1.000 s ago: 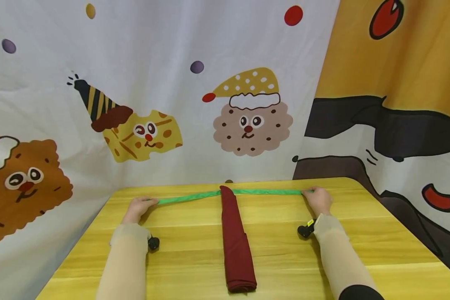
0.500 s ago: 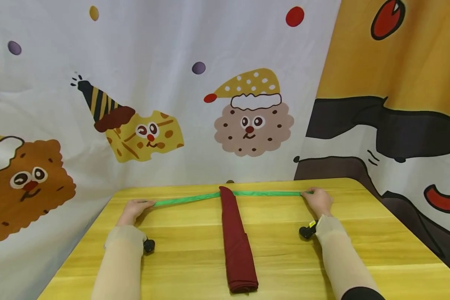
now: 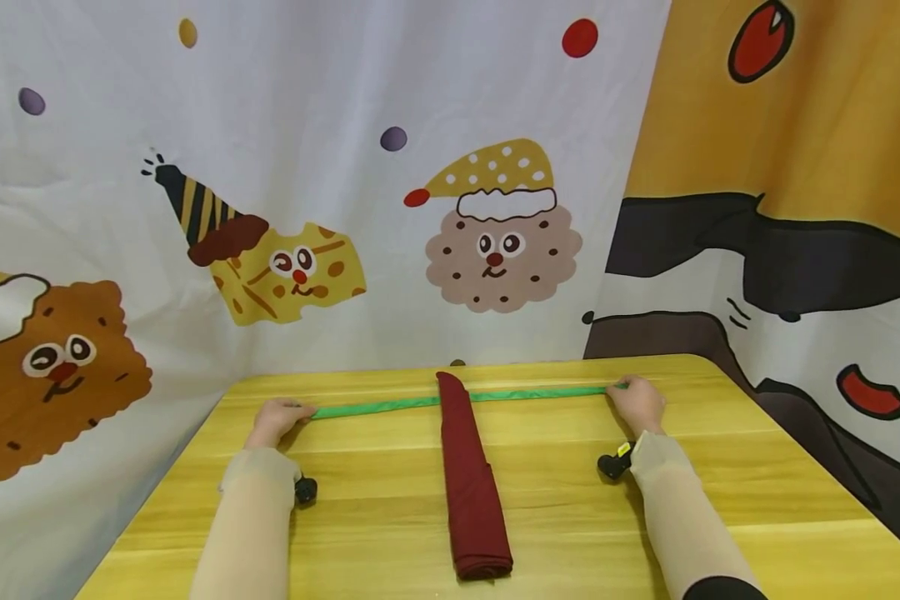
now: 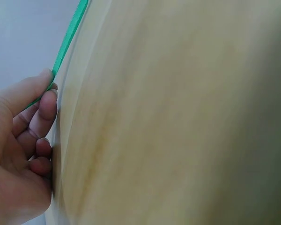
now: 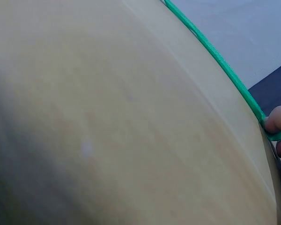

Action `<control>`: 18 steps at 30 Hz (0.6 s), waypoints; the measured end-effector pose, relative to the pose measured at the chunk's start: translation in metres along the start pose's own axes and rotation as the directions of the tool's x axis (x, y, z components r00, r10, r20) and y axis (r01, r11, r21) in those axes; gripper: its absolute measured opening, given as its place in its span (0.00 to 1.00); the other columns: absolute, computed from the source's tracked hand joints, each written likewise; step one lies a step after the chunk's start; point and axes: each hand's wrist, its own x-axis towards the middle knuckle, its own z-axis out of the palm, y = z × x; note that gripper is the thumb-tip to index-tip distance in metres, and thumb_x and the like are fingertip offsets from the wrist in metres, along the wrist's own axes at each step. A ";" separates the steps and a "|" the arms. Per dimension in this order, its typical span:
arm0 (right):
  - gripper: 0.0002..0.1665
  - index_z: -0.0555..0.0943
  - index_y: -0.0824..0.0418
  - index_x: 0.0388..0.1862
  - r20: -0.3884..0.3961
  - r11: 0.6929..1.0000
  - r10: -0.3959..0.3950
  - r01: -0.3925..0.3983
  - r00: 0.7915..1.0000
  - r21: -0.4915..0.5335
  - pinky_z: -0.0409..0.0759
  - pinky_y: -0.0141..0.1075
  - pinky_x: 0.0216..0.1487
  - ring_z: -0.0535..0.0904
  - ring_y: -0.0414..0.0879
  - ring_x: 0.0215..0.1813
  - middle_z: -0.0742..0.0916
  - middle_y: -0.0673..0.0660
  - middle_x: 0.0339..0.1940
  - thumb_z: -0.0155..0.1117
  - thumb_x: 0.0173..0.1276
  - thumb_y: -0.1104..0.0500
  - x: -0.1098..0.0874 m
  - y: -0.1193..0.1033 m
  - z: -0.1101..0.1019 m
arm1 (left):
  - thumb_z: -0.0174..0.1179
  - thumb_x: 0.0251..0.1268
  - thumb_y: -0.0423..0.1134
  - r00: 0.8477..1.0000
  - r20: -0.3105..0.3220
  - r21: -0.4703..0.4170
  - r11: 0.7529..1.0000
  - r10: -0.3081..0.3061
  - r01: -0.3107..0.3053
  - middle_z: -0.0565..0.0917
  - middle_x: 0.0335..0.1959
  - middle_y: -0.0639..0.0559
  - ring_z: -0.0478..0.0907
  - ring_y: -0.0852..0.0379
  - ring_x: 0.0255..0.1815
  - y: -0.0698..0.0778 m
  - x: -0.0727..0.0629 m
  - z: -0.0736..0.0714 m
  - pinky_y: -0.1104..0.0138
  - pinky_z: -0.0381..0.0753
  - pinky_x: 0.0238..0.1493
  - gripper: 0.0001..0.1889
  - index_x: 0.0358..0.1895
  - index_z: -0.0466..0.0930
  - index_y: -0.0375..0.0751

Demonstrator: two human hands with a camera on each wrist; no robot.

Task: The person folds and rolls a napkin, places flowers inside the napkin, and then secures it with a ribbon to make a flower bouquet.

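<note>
A dark red cloth (image 3: 472, 483), folded into a long narrow bundle, lies on the table pointing away from me. Crossing it near its pointed far end is a thin green ribbon (image 3: 540, 394), whose middle is hidden by the cloth. My left hand (image 3: 275, 419) pinches the ribbon's left end; in the left wrist view, thumb and forefinger grip the ribbon (image 4: 70, 35) with the other fingers curled. At the other end, my right hand (image 3: 637, 404) pinches the ribbon. The right wrist view shows the ribbon (image 5: 225, 65) drawn straight, a short tail bending at the fingertips.
The wooden table (image 3: 375, 517) has its far edge just beyond the ribbon. Behind it hangs a white curtain (image 3: 307, 100) printed with cartoon food figures. A small black device (image 3: 613, 465) sits at the right wrist.
The ribbon has shifted toward me along the cloth, leaving more of the pointed end beyond it. My left hand moved slightly left, then back right. Both hands keep their pinch.
</note>
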 end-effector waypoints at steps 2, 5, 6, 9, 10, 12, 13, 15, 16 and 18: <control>0.16 0.83 0.70 0.36 0.002 1.000 -0.003 0.003 1.000 0.004 0.60 0.60 0.47 0.78 0.61 0.38 0.85 0.65 0.33 0.59 0.67 0.56 -0.001 -0.001 -0.001 | 0.66 0.61 0.43 1.000 0.000 -0.009 1.000 -0.004 0.004 0.80 0.24 0.52 0.68 0.54 0.26 -0.001 0.001 0.000 0.65 0.68 0.31 0.14 0.23 0.84 0.37; 0.17 0.83 0.71 0.38 0.008 1.000 0.000 0.000 1.000 0.024 0.61 0.59 0.48 0.78 0.62 0.39 0.85 0.66 0.36 0.60 0.68 0.55 -0.003 -0.001 -0.002 | 0.67 0.60 0.42 1.000 -0.005 -0.022 1.000 -0.007 0.007 0.81 0.23 0.54 0.70 0.54 0.26 -0.004 0.000 0.001 0.65 0.69 0.31 0.13 0.23 0.85 0.37; 0.18 0.83 0.71 0.39 0.007 0.999 -0.003 0.003 1.000 0.034 0.63 0.59 0.49 0.78 0.62 0.40 0.86 0.67 0.37 0.60 0.69 0.55 -0.004 0.000 -0.003 | 0.67 0.60 0.42 1.000 0.000 -0.036 0.999 -0.006 0.006 0.81 0.23 0.54 0.71 0.54 0.27 -0.006 -0.001 0.001 0.65 0.70 0.32 0.12 0.26 0.86 0.35; 0.20 0.83 0.71 0.39 0.001 0.996 -0.005 0.005 1.000 0.087 0.69 0.55 0.48 0.79 0.61 0.39 0.86 0.66 0.37 0.60 0.70 0.52 -0.005 0.002 -0.004 | 0.66 0.62 0.41 0.999 0.026 -0.104 0.994 -0.020 0.023 0.83 0.26 0.54 0.72 0.57 0.28 -0.008 -0.003 0.000 0.67 0.72 0.32 0.15 0.40 0.86 0.29; 0.20 0.84 0.70 0.39 -0.003 0.995 -0.004 0.005 1.000 0.103 0.72 0.52 0.46 0.79 0.59 0.38 0.86 0.65 0.36 0.60 0.71 0.52 -0.004 0.002 -0.004 | 0.65 0.63 0.41 0.998 0.042 -0.149 0.988 -0.041 0.047 0.83 0.27 0.54 0.72 0.58 0.26 -0.008 -0.003 -0.001 0.68 0.72 0.31 0.17 0.46 0.84 0.28; 0.21 0.84 0.70 0.39 -0.009 0.991 -0.003 0.005 1.000 0.136 0.74 0.48 0.42 0.79 0.56 0.35 0.87 0.63 0.34 0.60 0.71 0.51 -0.004 0.002 -0.006 | 0.64 0.65 0.41 0.995 0.074 -0.224 0.971 -0.073 0.087 0.83 0.28 0.54 0.72 0.61 0.24 -0.009 -0.003 -0.003 0.70 0.73 0.28 0.23 0.56 0.78 0.26; 0.21 0.84 0.70 0.38 -0.010 0.989 0.001 0.000 1.000 0.146 0.74 0.47 0.41 0.79 0.55 0.34 0.86 0.63 0.32 0.60 0.71 0.51 -0.004 0.002 -0.007 | 0.64 0.65 0.42 0.993 0.080 -0.240 0.965 -0.086 0.103 0.83 0.28 0.54 0.71 0.62 0.22 -0.009 -0.003 -0.003 0.70 0.72 0.25 0.24 0.58 0.76 0.26; 0.20 0.84 0.69 0.37 -0.014 0.990 0.009 -0.007 1.000 0.143 0.71 0.48 0.43 0.78 0.55 0.34 0.86 0.62 0.31 0.60 0.71 0.50 -0.004 0.002 -0.008 | 0.63 0.66 0.42 0.990 0.097 -0.255 0.959 -0.098 0.120 0.83 0.28 0.55 0.71 0.62 0.21 -0.008 -0.003 -0.005 0.70 0.72 0.24 0.26 0.60 0.74 0.26; 0.20 0.84 0.69 0.37 -0.017 0.991 0.012 -0.009 1.000 0.130 0.68 0.50 0.45 0.78 0.56 0.35 0.86 0.62 0.33 0.61 0.71 0.50 -0.004 0.002 -0.008 | 0.63 0.66 0.43 0.991 0.097 -0.235 0.965 -0.097 0.117 0.83 0.28 0.55 0.70 0.62 0.21 -0.007 -0.003 -0.005 0.69 0.72 0.24 0.26 0.60 0.74 0.26; 0.20 0.84 0.69 0.37 -0.014 0.994 0.019 -0.018 1.000 0.108 0.63 0.54 0.47 0.78 0.59 0.37 0.86 0.64 0.34 0.61 0.70 0.51 -0.006 0.002 -0.009 | 0.62 0.66 0.45 0.990 0.103 -0.193 0.975 -0.091 0.110 0.83 0.28 0.54 0.70 0.61 0.21 -0.007 -0.004 -0.006 0.68 0.71 0.25 0.26 0.60 0.75 0.27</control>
